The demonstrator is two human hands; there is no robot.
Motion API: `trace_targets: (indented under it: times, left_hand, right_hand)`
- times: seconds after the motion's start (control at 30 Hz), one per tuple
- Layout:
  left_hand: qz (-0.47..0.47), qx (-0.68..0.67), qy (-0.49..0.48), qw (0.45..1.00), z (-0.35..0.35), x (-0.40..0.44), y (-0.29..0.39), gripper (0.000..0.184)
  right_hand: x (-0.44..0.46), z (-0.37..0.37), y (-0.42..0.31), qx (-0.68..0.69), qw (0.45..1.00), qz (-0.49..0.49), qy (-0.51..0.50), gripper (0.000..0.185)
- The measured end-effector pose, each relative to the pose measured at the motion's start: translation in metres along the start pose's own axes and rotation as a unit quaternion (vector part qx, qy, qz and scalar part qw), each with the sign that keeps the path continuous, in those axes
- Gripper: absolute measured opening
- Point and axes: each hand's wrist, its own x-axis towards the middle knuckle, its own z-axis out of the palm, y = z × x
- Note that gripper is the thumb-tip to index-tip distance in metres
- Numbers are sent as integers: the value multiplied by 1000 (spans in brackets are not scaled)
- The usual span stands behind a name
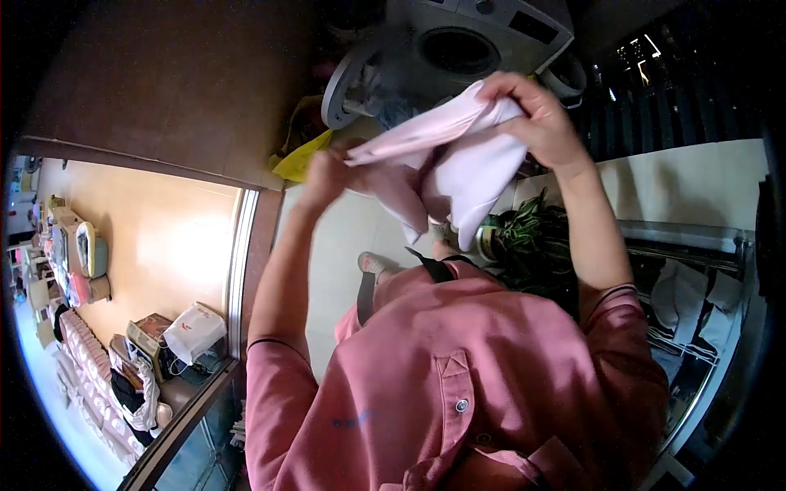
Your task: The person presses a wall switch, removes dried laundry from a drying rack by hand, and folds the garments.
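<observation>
A pale pink cloth garment (471, 176) hangs stretched between my two hands, its lower edges drooping in loose folds. My left hand (329, 173) grips its left end, fingers closed and slightly blurred. At the upper right, my right hand (540, 123) pinches the other end between thumb and fingers. What kind of garment it is, I cannot make out. Behind it stands a white front-loading washing machine (524, 20) with its round door (348, 86) swung out to the left.
A yellow bag (303, 159) lies left of the washer. A leafy potted plant (532, 233) stands on the tiled floor (315, 270) to my right, near a rack with cloths (679, 299). On the left, a doorway opens to a room with a white paper bag (195, 331).
</observation>
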Motion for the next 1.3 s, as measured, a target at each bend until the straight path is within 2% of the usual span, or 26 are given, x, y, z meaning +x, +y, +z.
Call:
trace_targets:
  times: [0.03,0.07,0.17,0.2,0.23,0.27,0.3,0.33,0.4,0.43,0.47,0.53,0.57,0.6,0.67,0.73,0.8,0.83,0.9,0.93,0.97,1.0,1.03,1.1,1.17,1.3]
  left_hand:
    - [3,-92,30,995,-19,3,5,33]
    - [-73,-18,79,994,-38,-3,49,32]
    - [76,-156,186,967,-43,-8,70,28]
    - [23,55,131,990,-30,-7,51,22]
    - [-3,268,65,961,-17,-6,32,19]
    - [74,314,21,946,-6,-6,5,17]
    - [154,354,-15,922,0,-7,0,16]
    - [128,415,8,901,-2,-7,-5,14]
    - [38,140,137,980,-20,-2,33,13]
    - [-11,-34,215,976,-26,-5,65,15]
    - [49,-73,210,974,-29,-7,64,16]
    - [84,-243,212,943,-4,-5,68,20]
    - [-39,-236,159,958,5,-7,82,23]
    - [-29,-311,144,939,26,-1,72,20]
    - [37,-214,108,970,48,3,63,26]
    - [209,98,173,957,46,-2,91,43]
    - [225,161,243,930,44,-9,108,64]
    - [191,38,194,961,42,-5,94,63]
    - [227,-104,133,959,31,2,79,59]
    - [169,-83,132,973,28,0,68,54]
    - [190,-77,177,963,24,-3,72,50]
    - [212,-69,221,949,18,-4,81,45]
    - [196,-105,227,948,11,-11,85,39]
    - [183,-217,261,923,-4,-15,104,30]
    - [165,-300,294,892,-22,-13,137,28]
    - [147,-362,323,862,-36,-11,152,33]
  right_hand:
    - [0,-8,-2,19,999,23,10,43]
    - [1,-12,-3,4,1000,9,28,49]
    - [2,-5,23,177,980,33,87,50]
    - [0,7,44,227,964,47,133,45]
    - [-12,-14,112,35,968,249,8,29]
    - [-13,-5,133,-293,925,219,-105,14]
    - [-22,2,135,-512,850,95,-78,12]
    - [-20,8,139,-205,973,108,21,12]
    - [-22,11,137,-67,969,137,192,14]
    - [-21,16,118,31,964,154,217,17]
    - [-16,19,98,129,948,166,237,21]
    - [-13,25,111,40,931,298,206,29]
    - [-9,33,137,-33,948,280,146,29]
    - [-2,51,140,-103,956,263,86,30]
    - [7,93,97,156,940,224,207,31]
    - [5,104,71,349,890,235,176,35]
    - [2,100,58,407,869,240,147,43]
    - [4,97,66,438,878,161,104,41]
    - [2,89,32,167,980,106,11,35]
    - [0,76,20,-6,994,100,-54,34]
    - [-3,73,48,-15,999,28,25,33]
    - [1,67,34,50,997,35,52,48]
    - [1,65,48,2,998,-61,33,63]
    - [-4,72,65,-52,995,-22,-81,109]
    - [-7,90,77,-127,983,1,-130,119]
    - [3,135,123,-75,988,119,-67,93]
